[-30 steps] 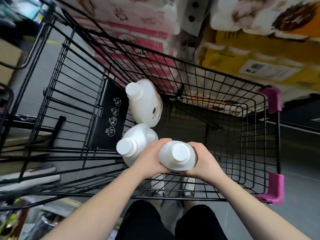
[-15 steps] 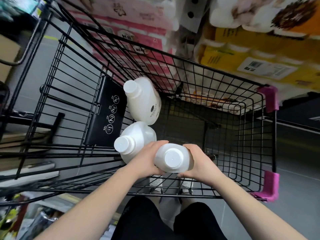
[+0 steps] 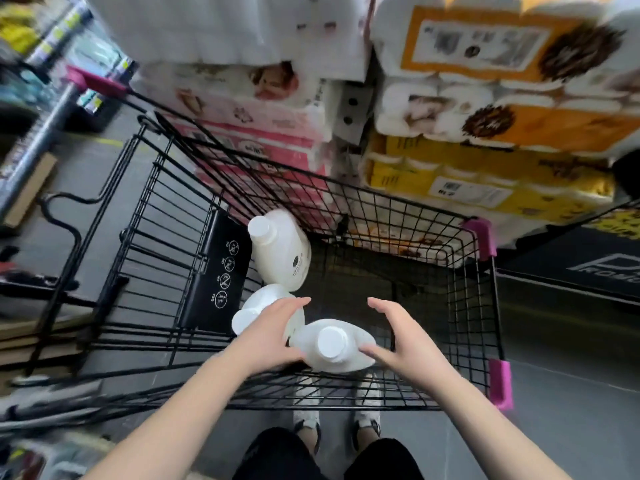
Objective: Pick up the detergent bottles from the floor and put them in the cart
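Three white detergent bottles lie inside the black wire cart (image 3: 453,265). The nearest bottle (image 3: 334,344) rests on the cart floor with its cap toward me. My left hand (image 3: 273,332) is on its left side and my right hand (image 3: 401,336) on its right, both with fingers spread and lifted off it. A second bottle (image 3: 249,313) lies just left, partly hidden by my left hand. The third bottle (image 3: 280,251) leans against the black child-seat flap (image 3: 214,271).
Stacked packs of toilet paper, pink (image 3: 249,123) and yellow (image 3: 485,168), rise right behind the cart. Pink corner bumpers (image 3: 500,382) mark the cart's right side. Shelving (image 3: 41,81) stands at the left. My legs and shoes (image 3: 306,410) are under the cart's near edge.
Both hands have let go of the nearest bottle and opened, and it now lies on the cart floor. The view has tilted up, showing more of the stacked packs.
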A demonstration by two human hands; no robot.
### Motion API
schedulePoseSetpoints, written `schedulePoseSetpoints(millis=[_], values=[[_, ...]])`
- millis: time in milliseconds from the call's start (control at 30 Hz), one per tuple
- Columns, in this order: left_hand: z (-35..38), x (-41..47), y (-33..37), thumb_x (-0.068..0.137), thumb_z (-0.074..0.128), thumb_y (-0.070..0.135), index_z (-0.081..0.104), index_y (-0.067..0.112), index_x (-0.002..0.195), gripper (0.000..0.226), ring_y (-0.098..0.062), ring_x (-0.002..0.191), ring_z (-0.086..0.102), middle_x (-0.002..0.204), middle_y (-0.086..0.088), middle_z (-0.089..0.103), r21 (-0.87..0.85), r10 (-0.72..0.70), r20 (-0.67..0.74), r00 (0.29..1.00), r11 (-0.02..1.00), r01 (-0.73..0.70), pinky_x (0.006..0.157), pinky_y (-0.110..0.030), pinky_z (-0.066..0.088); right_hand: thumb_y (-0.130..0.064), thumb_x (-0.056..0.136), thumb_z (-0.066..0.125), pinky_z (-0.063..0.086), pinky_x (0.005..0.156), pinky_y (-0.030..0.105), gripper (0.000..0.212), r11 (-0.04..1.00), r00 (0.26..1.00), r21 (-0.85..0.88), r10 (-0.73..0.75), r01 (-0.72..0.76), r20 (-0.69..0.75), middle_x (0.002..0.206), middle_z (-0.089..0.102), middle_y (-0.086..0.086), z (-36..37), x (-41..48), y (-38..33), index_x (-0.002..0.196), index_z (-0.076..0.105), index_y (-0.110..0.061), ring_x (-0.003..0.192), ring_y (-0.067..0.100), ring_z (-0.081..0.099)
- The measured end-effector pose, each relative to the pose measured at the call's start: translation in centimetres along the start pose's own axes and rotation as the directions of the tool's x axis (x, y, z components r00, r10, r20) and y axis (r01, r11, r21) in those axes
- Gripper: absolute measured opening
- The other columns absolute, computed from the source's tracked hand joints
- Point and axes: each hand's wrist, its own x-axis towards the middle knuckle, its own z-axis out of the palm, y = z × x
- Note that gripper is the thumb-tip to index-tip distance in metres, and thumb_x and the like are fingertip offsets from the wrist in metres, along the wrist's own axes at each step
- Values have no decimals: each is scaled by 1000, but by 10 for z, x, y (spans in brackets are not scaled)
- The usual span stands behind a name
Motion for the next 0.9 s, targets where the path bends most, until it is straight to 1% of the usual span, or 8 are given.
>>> schedulePoseSetpoints(millis=[100, 200, 300, 400, 533, 633, 733, 900], values=[[-49, -7, 36, 81, 88, 34, 30, 44, 155, 94, -7, 150, 34, 156, 17, 40, -5, 114, -109, 987, 993, -116, 127, -32, 27, -46, 96, 73, 37, 124, 35, 72, 996, 987, 4, -83, 85, -137, 158, 45, -13, -47, -7, -40, 157, 40, -27, 147, 3, 42], [-112, -12, 90, 85, 88, 34, 34, 37, 157, 91, 0, 148, 34, 155, 19, 39, 37, 280, -200, 939, 960, -279, 127, -32, 29, -51, 95, 72, 31, 120, 15, 72, 983, 944, -34, -184, 182, -274, 156, 45, -19, -107, -17, -90, 156, 42, -29, 145, -8, 38], [-175, -25, 155, 84, 87, 41, 38, 34, 158, 90, 2, 146, 38, 155, 17, 43, 99, 459, -319, 829, 886, -452, 125, -27, 32, -61, 90, 68, 31, 118, 12, 77, 955, 863, -77, -291, 285, -413, 153, 46, -22, -168, -33, -146, 156, 41, -31, 144, -11, 38], [-226, -49, 220, 80, 86, 47, 41, 30, 158, 91, 4, 142, 44, 154, 18, 46, 122, 598, -414, 686, 783, -610, 120, -16, 32, -55, 89, 73, 36, 116, 12, 76, 916, 751, -125, -385, 381, -537, 148, 50, -22, -223, -50, -197, 154, 44, -28, 140, -10, 44], [-269, -88, 282, 81, 89, 35, 46, 25, 155, 86, 0, 144, 45, 153, 10, 51, 181, 731, -501, 463, 612, -770, 121, -21, 35, -50, 91, 78, 45, 118, 31, 74, 851, 586, -197, -486, 487, -649, 149, 56, -13, -281, -77, -247, 152, 47, -23, 140, 2, 53], [-284, -105, 306, 83, 87, 46, 45, 30, 155, 85, -7, 145, 47, 153, 8, 51, 194, 769, -526, 363, 524, -830, 119, -31, 42, -59, 89, 76, 47, 117, 45, 73, 813, 487, -245, -527, 529, -697, 149, 57, -14, -304, -92, -262, 150, 46, -32, 140, 10, 56], [-284, -109, 320, 80, 82, 53, 44, 31, 155, 87, -9, 145, 48, 154, 6, 50, 173, 785, -527, 327, 476, -862, 118, -34, 43, -58, 87, 78, 47, 116, 49, 73, 810, 445, -256, -519, 527, -730, 148, 59, -12, -310, -104, -266, 148, 47, -32, 139, 12, 57], [-272, -92, 353, 79, 82, 53, 42, 35, 155, 88, -9, 145, 49, 156, 8, 50, 119, 835, -469, 287, 382, -916, 119, -41, 44, -52, 86, 78, 45, 119, 39, 77, 858, 426, -224, -437, 463, -792, 151, 57, -9, -310, -143, -257, 150, 46, -25, 140, 8, 55]])
